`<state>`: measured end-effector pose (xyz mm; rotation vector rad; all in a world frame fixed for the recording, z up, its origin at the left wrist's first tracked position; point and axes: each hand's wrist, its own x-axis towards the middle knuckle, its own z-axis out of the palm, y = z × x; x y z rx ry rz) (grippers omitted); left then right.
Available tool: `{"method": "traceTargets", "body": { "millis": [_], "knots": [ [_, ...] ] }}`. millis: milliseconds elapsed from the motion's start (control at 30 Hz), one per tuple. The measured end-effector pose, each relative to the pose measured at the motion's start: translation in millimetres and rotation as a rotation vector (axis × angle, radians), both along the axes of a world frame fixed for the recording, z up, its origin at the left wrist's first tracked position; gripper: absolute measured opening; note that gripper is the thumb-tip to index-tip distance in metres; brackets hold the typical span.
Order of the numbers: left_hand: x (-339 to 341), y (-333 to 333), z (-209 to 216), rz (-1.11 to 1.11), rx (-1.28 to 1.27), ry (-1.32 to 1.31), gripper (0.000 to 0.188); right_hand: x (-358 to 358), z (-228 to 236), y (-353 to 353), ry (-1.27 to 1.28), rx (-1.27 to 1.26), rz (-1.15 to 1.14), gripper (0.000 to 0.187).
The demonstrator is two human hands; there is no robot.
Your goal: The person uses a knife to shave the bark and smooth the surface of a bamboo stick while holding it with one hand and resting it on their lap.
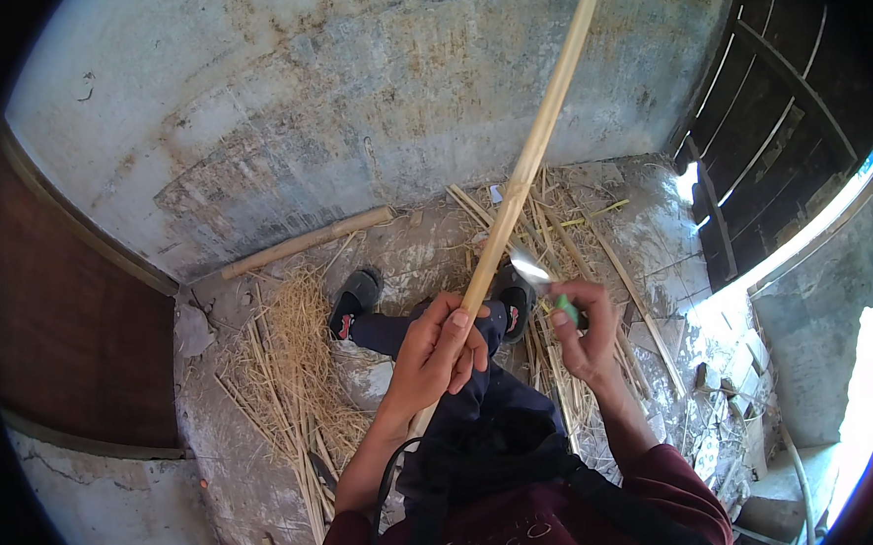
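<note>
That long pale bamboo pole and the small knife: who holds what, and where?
Left hand grips the long pale bamboo pole near its lower end; right hand holds the green-handled knife by its handle.

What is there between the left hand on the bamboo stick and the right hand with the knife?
In the head view, only the person's dark trouser leg shows between the left hand gripping the bamboo stick and the right hand holding the knife.

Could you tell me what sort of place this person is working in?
Probably a rough shed or yard used for cane work: a stained concrete wall, straw and split strips strewn over the concrete floor, and dark wooden slats on the right.
</note>
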<state>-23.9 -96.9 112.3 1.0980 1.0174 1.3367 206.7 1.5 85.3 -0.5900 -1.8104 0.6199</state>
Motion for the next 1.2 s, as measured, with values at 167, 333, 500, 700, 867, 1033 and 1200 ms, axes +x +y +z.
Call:
{"method": "traceTargets", "body": {
  "millis": [167,333,500,700,867,1033,1200],
  "knots": [
    [-1.6,-2.0,0.3,-0.069,-0.057,-0.032,0.035,-12.4,3.8,-3.3,-0.112,0.137,0.147,0.033],
    [-6.2,-6.1,2.6,-0.262,-0.032,-0.157,0.033,-22.5,7.5,-2.0,-0.115,0.227,0.198,0.034],
    [-6.2,-6.1,1.3,-0.267,0.02,-0.176,0.033,-25.0,15.9,-4.2,-0.161,0.317,0.201,0.033],
    [-8.4,-7.9,0.5,-0.315,-0.026,-0.263,0.043,-19.5,13.5,9.1,-0.048,0.277,0.066,0.028],
    [-6.8,-4.3,0.8,-0.34,-0.02,-0.411,0.038,-22.0,19.1,2.8,-0.077,0.296,0.16,0.033],
    [-5.8,0.0,2.2,-0.274,0.047,-0.127,0.058,-28.5,12.2,-2.8,-0.13,0.322,0.23,0.038],
    [-12.4,-0.5,3.5,-0.301,-0.055,-0.226,0.048,-29.0,6.3,1.9,-0.072,0.192,0.151,0.033]
  ]
}}
